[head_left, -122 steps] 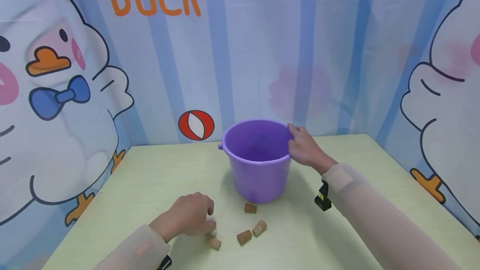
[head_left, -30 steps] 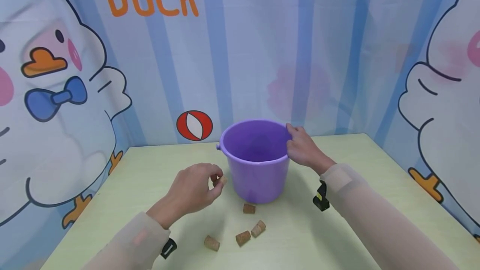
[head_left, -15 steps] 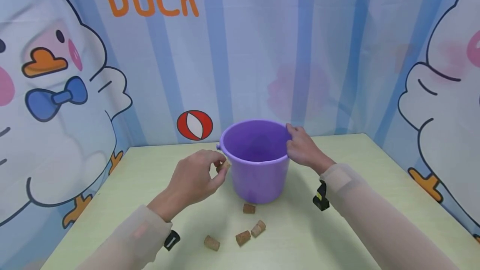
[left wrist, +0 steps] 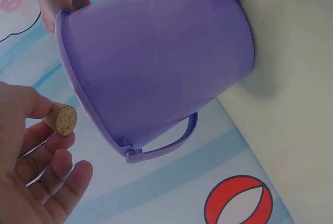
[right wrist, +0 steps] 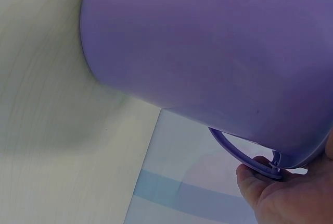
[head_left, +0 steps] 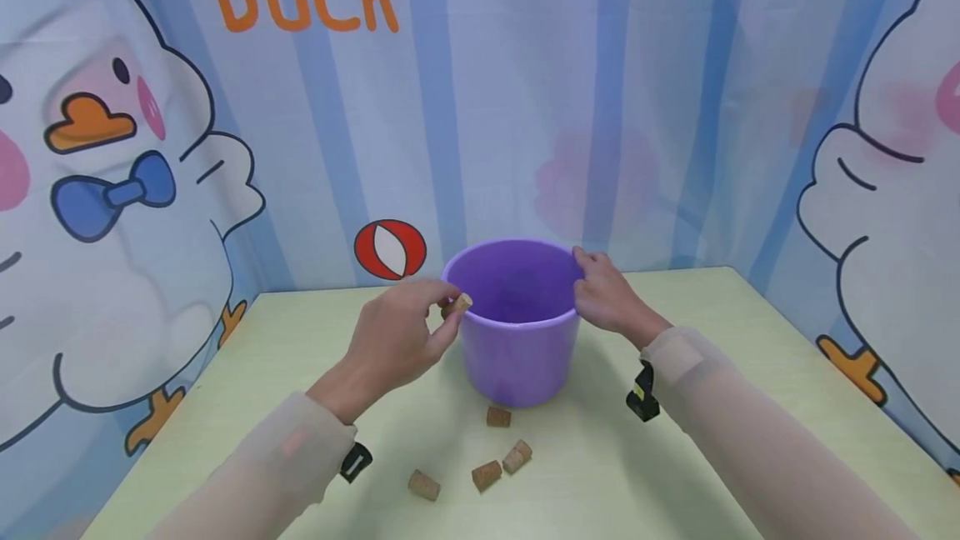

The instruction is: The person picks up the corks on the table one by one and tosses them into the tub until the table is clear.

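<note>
A purple bucket stands upright on the table, its mouth facing up. My left hand pinches a cork between thumb and fingers, level with the bucket's left rim. Seen from the left wrist, the cork's pale round end points toward the rim, and the other fingers are spread loosely below it. At the right side, my right hand grips the bucket's rim. The right wrist view shows its fingers around the spot where the purple handle joins the bucket. The bucket's floor is hidden.
Several corks lie on the pale table in front of the bucket: one cork close to its base, a pair including this cork nearer me, and another cork farther left. A duck-print curtain hangs behind.
My left hand was down among the corks at the table's front. It has since risen with one cork to the bucket's left rim. The right hand and bucket have stayed put.
</note>
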Action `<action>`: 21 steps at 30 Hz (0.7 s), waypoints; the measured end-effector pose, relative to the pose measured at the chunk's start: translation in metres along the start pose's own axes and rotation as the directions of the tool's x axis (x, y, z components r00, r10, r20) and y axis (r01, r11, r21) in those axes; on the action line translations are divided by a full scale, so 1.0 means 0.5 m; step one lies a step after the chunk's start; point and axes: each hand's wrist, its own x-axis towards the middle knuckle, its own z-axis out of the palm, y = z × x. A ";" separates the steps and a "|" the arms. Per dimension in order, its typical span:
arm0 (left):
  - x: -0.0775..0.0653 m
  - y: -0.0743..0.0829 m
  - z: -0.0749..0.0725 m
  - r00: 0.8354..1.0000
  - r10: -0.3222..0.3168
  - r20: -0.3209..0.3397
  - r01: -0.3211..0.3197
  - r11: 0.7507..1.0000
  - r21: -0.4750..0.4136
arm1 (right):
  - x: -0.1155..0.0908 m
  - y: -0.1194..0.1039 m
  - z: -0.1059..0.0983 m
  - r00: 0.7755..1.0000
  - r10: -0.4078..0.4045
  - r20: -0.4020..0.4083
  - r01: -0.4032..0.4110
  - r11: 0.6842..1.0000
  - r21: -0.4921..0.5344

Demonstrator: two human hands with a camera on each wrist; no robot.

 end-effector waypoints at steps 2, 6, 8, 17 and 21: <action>0.004 0.001 0.002 1.000 0.008 -0.010 -0.008 1.000 0.001 | -0.001 -0.001 0.000 1.000 0.001 0.003 -0.001 1.000 0.002; 0.014 0.003 0.003 0.999 0.018 -0.026 -0.018 1.000 -0.006 | -0.003 -0.002 -0.001 1.000 0.003 0.009 -0.003 1.000 0.004; 0.019 0.004 0.005 0.999 0.022 -0.030 -0.023 1.000 -0.009 | -0.003 -0.002 -0.001 1.000 0.002 0.011 -0.002 1.000 0.003; 0.036 0.011 0.023 1.000 0.024 -0.005 -0.024 1.000 0.002 | -0.002 -0.001 0.000 1.000 0.004 0.006 -0.004 1.000 0.000; 0.039 0.016 0.033 1.000 0.030 -0.010 -0.030 1.000 -0.003 | -0.002 -0.001 -0.001 1.000 0.003 0.009 -0.003 1.000 0.003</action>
